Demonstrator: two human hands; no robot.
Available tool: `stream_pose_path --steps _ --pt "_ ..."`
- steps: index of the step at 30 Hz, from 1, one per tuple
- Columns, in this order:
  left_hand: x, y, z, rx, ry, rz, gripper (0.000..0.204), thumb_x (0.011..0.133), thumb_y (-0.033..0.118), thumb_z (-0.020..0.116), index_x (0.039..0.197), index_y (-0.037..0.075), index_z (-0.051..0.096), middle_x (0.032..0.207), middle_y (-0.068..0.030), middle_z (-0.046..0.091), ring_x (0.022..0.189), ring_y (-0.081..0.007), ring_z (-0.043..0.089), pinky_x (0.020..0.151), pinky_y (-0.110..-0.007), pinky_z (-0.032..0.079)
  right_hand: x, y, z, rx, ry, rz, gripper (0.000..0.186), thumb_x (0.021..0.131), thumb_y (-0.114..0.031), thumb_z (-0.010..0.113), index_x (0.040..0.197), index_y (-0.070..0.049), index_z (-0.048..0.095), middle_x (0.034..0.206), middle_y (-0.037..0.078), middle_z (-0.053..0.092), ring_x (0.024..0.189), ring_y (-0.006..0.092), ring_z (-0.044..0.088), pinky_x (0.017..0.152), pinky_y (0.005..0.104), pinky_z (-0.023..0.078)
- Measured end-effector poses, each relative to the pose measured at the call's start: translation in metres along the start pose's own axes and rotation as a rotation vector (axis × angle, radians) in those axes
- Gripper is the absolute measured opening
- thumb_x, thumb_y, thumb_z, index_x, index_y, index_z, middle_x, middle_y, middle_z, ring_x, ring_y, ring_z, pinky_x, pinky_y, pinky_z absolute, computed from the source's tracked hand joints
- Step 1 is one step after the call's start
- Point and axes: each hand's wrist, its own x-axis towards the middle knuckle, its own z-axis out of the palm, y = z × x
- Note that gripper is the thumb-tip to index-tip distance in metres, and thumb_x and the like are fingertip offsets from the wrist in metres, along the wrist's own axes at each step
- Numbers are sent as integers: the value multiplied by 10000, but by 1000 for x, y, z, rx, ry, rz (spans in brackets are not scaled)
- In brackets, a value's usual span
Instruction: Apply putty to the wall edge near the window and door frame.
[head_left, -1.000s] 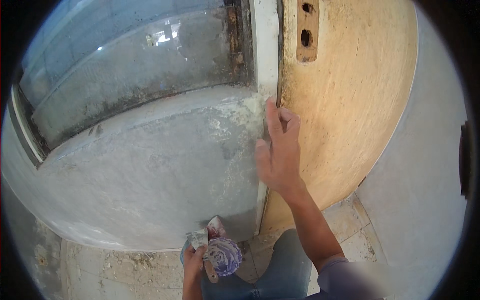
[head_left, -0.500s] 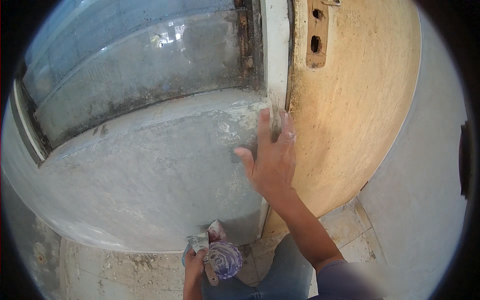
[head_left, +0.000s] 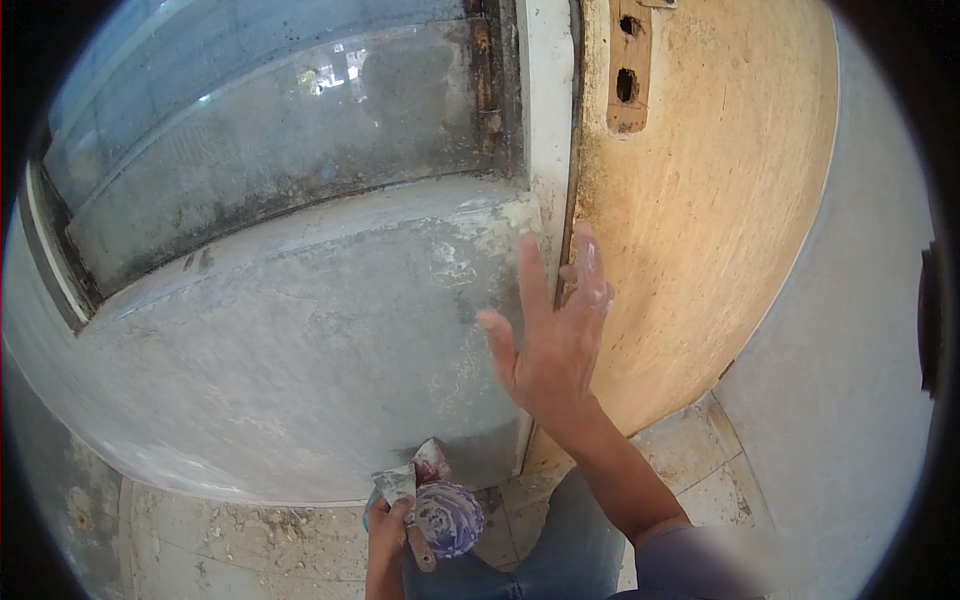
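My right hand (head_left: 556, 362) is raised with its fingers spread, in front of the gap between the grey wall (head_left: 300, 360) and the yellowish door (head_left: 710, 220). Whitish paste is smeared on its fingers, and nothing is in it. Low in the view, my left hand (head_left: 386, 535) is closed round a putty knife (head_left: 394, 484) with a grey-smeared blade. Beside that hand is a purple bowl (head_left: 472, 528) with pale paste inside; how it is supported is hidden. A second, reddish-stained blade (head_left: 431, 461) sticks up behind the bowl. A worn handle (head_left: 420, 550) lies across the bowl's left side.
Above the grey wall is a dirty window (head_left: 300, 120) with a sill (head_left: 330, 215). A white frame post (head_left: 549, 110) stands between window and door. The door has a wooden patch (head_left: 627, 70) with two holes. Crumbs litter the tiled floor (head_left: 270, 540).
My right hand has shifted slightly right and down, from the wall's upper corner toward the door, its fingers still spread. My left hand with the putty knife has hardly moved.
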Motion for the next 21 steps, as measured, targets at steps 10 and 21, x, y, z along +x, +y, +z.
stream_pose_path --steps 10,21 --pt "-10 14 5 12 22 49 232 833 95 591 1024 -33 617 915 -71 652 780 -147 599 736 -285 467 -11 14 4 -191 -63 -47 570 958 -559 311 1338 -188 518 1507 319 35 1365 557 5 1037 686 110" --pt "-19 37 18 -24 23 42 216 835 59 576 1022 -38 621 926 -74 654 796 -146 609 735 -286 475 -11 31 15 -290 -24 -109 562 943 -585 308 1401 -285 431 1528 259 84 1381 528 11 1039 701 68"
